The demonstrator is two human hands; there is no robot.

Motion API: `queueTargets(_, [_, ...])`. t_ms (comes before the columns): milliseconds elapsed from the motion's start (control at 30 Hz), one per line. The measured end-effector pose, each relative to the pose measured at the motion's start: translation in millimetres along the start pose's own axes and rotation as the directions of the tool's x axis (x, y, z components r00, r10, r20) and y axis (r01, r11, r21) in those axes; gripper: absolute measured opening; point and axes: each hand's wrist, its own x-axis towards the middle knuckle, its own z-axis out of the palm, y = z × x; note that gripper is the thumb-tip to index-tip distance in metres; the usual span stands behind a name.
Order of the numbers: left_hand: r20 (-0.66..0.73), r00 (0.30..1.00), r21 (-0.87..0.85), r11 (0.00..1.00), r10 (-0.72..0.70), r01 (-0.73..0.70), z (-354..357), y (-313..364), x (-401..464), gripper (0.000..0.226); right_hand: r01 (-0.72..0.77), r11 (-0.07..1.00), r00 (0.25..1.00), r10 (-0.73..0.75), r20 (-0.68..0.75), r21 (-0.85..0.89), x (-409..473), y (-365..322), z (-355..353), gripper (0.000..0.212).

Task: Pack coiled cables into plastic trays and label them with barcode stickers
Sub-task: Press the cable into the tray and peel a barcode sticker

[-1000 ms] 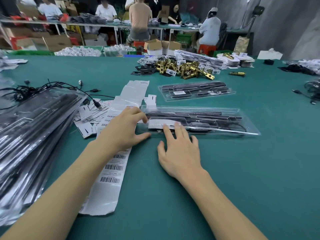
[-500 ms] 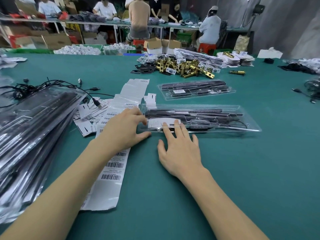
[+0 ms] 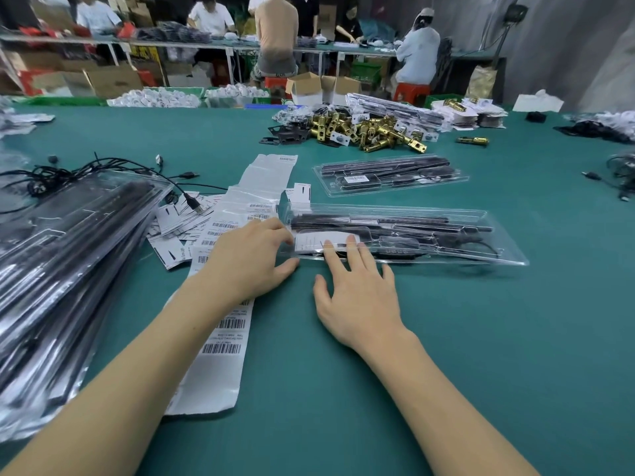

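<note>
A clear plastic tray (image 3: pixel 481 231) holding black cable parts lies across the green table in front of me. A white barcode sticker (image 3: pixel 311 241) sits on its left end. My right hand (image 3: pixel 357 290) lies flat, its straight fingers pressing on the tray beside the sticker. My left hand (image 3: pixel 249 257) rests at the tray's left corner, its curled fingers touching the tray edge. Under my left forearm runs a long strip of barcode stickers (image 3: pixel 223 324). A second packed tray (image 3: pixel 388 175) lies farther back.
A big stack of packed trays (image 3: pixel 65 255) fills the left side. Loose black cables (image 3: pixel 103 170) and small paper cards (image 3: pixel 178 225) lie behind it. Brass hardware (image 3: pixel 364 130) is piled at the back centre. People work at tables beyond.
Both hands stay at the tray's left end. The right fingers have slid a little farther onto the tray next to the sticker.
</note>
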Motion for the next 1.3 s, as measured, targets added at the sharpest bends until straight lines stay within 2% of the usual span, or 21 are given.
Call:
queueTargets(233, [0.023,1.0,-0.148,0.989,0.015,-0.012,4,-2,2,0.033,0.007,1.0,1.0,-0.007,0.02,-0.012,-1,-1,-1,0.062])
queueTargets(533, [0.008,1.0,-0.192,0.981,-0.009,0.011,5,0,3,0.035,0.114,0.992,0.991,-0.118,0.063,0.057,-7,6,-9,0.063])
queueTargets(700, [0.003,1.0,-0.193,0.981,-0.021,0.021,4,3,2,0.036,0.163,0.983,0.987,-0.162,-0.023,0.085,-12,9,-12,0.057])
queueTargets(867, [0.008,1.0,-0.202,0.979,-0.009,0.01,3,4,3,0.035,0.053,0.999,0.997,-0.053,-0.059,0.003,-16,-1,-12,0.052])
queueTargets(933, [0.012,1.0,-0.193,0.981,0.008,-0.005,1,3,3,0.035,0.042,0.999,0.982,-0.043,-0.183,-0.011,-18,0,-16,0.039])
queueTargets(1033, [0.038,0.997,-0.165,0.985,0.067,-0.059,-5,3,4,0.04,0.028,0.998,0.889,0.004,-0.458,0.064,-14,17,-28,0.02])
queueTargets(1100, [0.05,0.994,-0.129,0.987,0.098,-0.091,-9,2,3,0.043,0.103,0.982,0.853,-0.006,-0.522,0.157,-8,33,-32,0.01])
queueTargets(1167, [0.049,0.993,-0.089,0.991,0.104,-0.1,-11,-1,2,0.044,0.14,0.971,0.863,-0.022,-0.504,0.196,-4,46,-30,0.013])
queueTargets(1300, [0.078,0.991,-0.154,0.984,0.106,-0.093,-16,-9,0,0.039,0.165,0.964,0.908,-0.066,-0.415,0.208,2,55,-22,0.022])
